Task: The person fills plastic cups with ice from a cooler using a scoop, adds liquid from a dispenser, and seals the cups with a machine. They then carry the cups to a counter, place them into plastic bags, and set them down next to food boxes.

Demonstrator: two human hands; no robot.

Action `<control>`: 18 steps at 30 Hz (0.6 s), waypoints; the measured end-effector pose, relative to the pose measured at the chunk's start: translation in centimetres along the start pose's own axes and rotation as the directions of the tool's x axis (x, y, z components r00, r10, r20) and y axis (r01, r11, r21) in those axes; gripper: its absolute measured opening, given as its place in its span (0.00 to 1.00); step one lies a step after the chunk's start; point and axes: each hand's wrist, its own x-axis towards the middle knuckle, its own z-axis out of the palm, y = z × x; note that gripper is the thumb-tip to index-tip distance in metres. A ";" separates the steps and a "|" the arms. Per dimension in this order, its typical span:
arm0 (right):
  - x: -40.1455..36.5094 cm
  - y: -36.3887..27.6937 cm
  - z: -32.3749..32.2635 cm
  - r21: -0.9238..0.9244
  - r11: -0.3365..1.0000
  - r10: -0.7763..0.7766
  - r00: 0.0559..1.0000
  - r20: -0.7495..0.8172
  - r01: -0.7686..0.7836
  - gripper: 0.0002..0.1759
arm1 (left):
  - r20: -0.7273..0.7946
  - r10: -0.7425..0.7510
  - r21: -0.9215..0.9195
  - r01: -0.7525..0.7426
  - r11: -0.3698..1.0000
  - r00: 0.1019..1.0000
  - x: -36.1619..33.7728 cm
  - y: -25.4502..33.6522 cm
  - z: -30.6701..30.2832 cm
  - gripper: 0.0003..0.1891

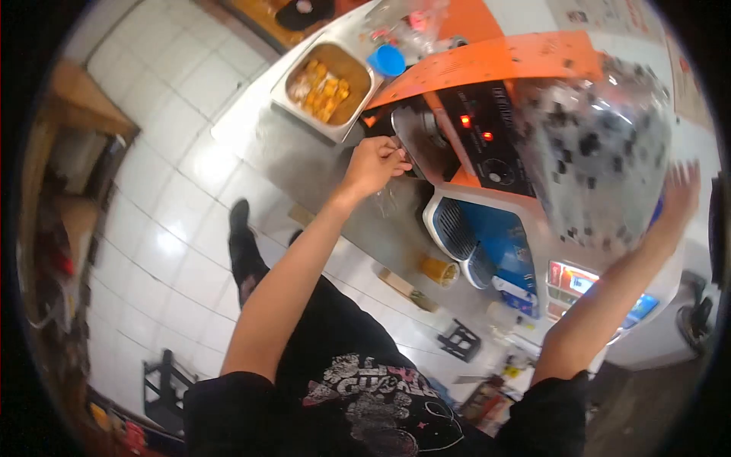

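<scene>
My left hand (375, 166) is closed in a pinch at the front of an orange machine (495, 61), beside the metal-rimmed opening (426, 141). What the fingers hold is hard to make out; a faint see-through piece (386, 199) shows just below them. Red digits glow on the machine's black control panel (487, 137). On the far right, my right hand (681, 186) is stretched out with fingers apart. It is next to a large clear plastic bag or film with dark spots (598, 152), which partly covers the machine's side.
A metal pan (282, 91) with yellow-orange pieces stands near the counter's edge, beside a blue cup (387, 61). Closer in are a blue-and-white device (495, 236), an amber-filled cup (439, 270) and a lit screen (575, 280). A black stool (459, 341) stands on the tiled floor.
</scene>
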 end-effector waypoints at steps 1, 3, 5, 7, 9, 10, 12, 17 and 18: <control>8.3 5.8 -4.5 -0.153 0.978 -0.117 0.980 0.159 0.142 0.38 | 0.023 0.004 0.046 -0.005 0.999 1.000 0.9 -0.3 0.2 0.08; 13.9 11.7 -2.5 -0.213 0.972 -0.084 0.991 0.101 0.104 0.35 | 0.013 0.008 -0.079 -0.007 0.997 1.000 2.6 -0.9 0.3 0.05; 9.7 11.0 1.5 -0.175 0.984 -0.005 0.996 0.085 0.020 0.35 | 0.012 0.021 -0.111 -0.020 0.994 1.000 3.3 -2.0 0.4 0.05; 9.4 9.2 5.2 -0.108 0.987 0.110 0.993 -0.054 -0.115 0.37 | -0.026 -0.009 -0.172 0.004 0.985 1.000 3.4 -1.0 1.1 0.05; 11.2 9.1 5.7 -0.033 0.970 0.233 0.957 -0.170 -0.242 0.39 | -0.018 -0.016 -0.180 0.012 0.984 1.000 3.5 -1.2 1.2 0.05; 12.3 9.5 5.1 -0.270 0.940 0.168 0.973 -0.162 -0.207 0.40 | -0.018 -0.035 -0.211 0.030 0.977 0.999 3.7 -1.6 1.0 0.05; 12.8 9.4 4.4 -0.487 0.857 0.112 0.983 -0.143 -0.168 0.41 | -0.010 -0.040 -0.185 0.038 0.982 0.999 3.9 -1.6 0.7 0.06; 11.9 9.6 -1.7 -0.682 0.731 -0.137 0.972 -0.193 -0.032 0.36 | 0.004 -0.029 -0.102 0.029 0.994 1.000 3.1 -0.1 1.3 0.08; 7.1 8.1 -1.1 -0.573 0.819 -0.199 0.953 -0.226 0.035 0.32 | 0.015 -0.037 -0.091 0.038 0.995 0.999 3.1 -0.2 1.4 0.08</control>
